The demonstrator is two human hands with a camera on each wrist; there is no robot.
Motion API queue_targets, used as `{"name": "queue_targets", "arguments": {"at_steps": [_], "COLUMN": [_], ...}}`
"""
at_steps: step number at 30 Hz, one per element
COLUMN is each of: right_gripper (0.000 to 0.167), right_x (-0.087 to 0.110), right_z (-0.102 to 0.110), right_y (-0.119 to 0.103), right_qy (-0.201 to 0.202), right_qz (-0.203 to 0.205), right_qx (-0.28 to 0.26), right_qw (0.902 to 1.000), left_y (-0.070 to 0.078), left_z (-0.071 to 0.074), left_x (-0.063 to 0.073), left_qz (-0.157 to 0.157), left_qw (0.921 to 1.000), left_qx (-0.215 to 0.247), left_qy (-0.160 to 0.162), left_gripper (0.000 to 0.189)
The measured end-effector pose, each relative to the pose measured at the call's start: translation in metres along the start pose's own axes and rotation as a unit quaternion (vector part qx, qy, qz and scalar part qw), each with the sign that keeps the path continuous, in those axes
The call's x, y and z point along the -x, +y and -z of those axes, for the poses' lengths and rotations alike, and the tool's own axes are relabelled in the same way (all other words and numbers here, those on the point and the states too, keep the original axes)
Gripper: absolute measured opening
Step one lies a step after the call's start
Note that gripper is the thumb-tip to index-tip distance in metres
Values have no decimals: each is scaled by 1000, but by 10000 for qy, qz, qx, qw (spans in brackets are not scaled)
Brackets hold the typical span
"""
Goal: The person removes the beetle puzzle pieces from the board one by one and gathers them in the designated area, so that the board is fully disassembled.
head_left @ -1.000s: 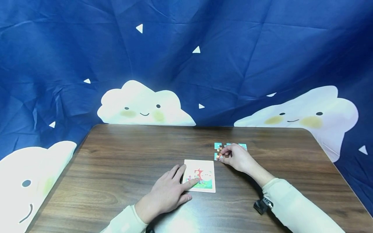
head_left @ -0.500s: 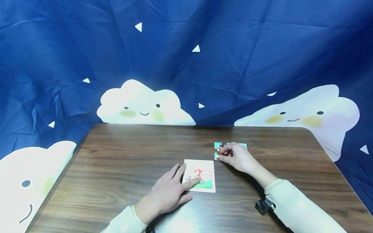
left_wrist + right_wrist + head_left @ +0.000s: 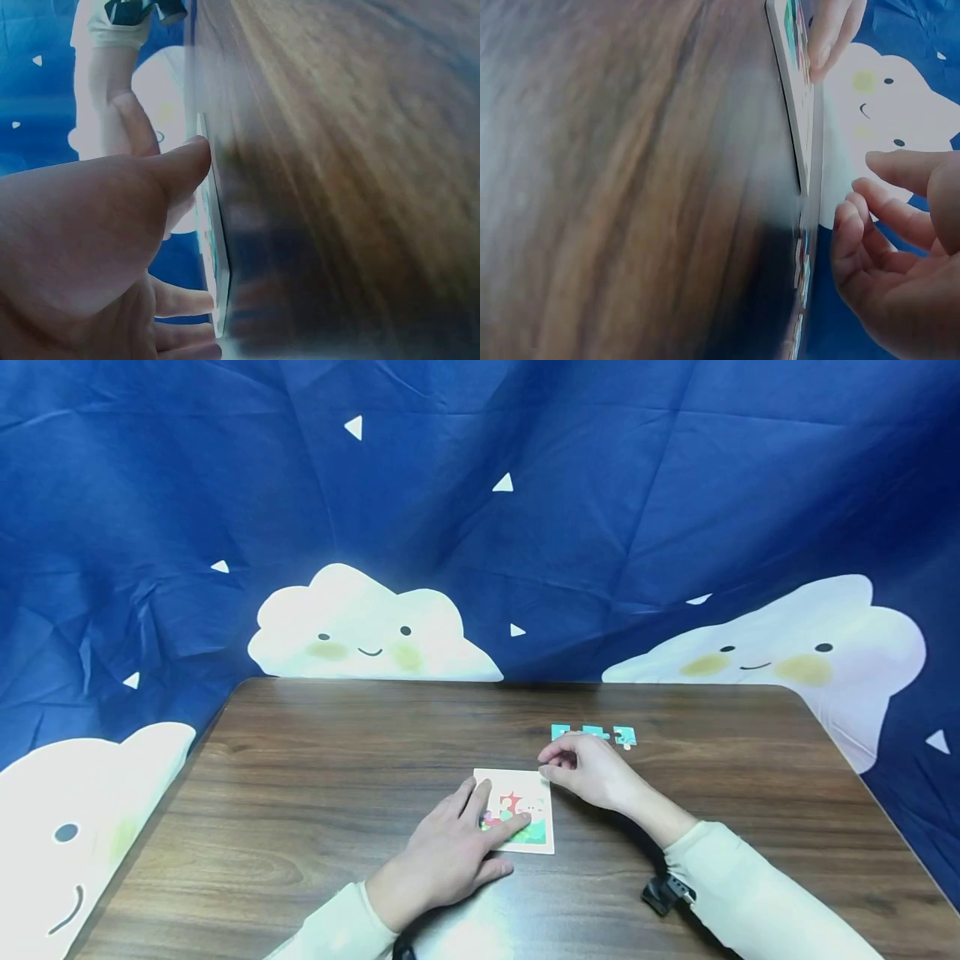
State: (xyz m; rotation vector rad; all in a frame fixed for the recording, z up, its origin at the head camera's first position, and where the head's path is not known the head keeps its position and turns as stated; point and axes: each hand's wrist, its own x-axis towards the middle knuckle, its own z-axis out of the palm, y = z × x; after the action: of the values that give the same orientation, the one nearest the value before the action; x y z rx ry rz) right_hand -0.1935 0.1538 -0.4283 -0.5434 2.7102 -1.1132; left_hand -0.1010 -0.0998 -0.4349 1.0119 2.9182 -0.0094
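My left hand (image 3: 446, 856) rests with spread fingers on the lower left of a white-framed puzzle board (image 3: 551, 827). One fingertip touches the picture of red, green and white shapes. My right hand (image 3: 596, 772) hovers by the board's upper right corner with its fingers bent and their tips close together. In the right wrist view gaps show between those fingers (image 3: 904, 169), and no piece can be made out there; the head view hides what lies beneath. Behind this hand is a row of loose blue puzzle pieces (image 3: 595, 732), partly covered by it.
The wooden table (image 3: 322, 760) ends at a back edge just beyond the pieces. A blue curtain (image 3: 555, 552) with smiling clouds hangs behind it. Each wrist carries a small black camera (image 3: 663, 893), the right one close above the tabletop.
My right hand has left the loose pieces, moving left and slightly nearer to the board's corner. My left hand has slid a little right, its fingertip farther across the picture.
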Motion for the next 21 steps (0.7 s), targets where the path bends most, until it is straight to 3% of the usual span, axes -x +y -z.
{"name": "queue_targets", "arguments": {"at_steps": [6,16,21], "right_gripper": [11,14,17], "right_x": [0,-4,-10], "right_z": [-9,-22,-32], "right_y": [-5,-12,5], "right_qy": [-247,-834,-838], "right_qz": [387,496,748], "right_qx": [-4,-79,-12], "right_qw": [9989,9952,9937], "left_y": [1,3,3], "left_z": [0,5,6], "left_x": [-2,-1,-2], "left_qz": [19,73,66], "left_qw": [10000,9994,9992], "left_qx": [-29,-76,-191], "left_qy": [-24,-330,-336], "left_gripper": [57,61,62]}}
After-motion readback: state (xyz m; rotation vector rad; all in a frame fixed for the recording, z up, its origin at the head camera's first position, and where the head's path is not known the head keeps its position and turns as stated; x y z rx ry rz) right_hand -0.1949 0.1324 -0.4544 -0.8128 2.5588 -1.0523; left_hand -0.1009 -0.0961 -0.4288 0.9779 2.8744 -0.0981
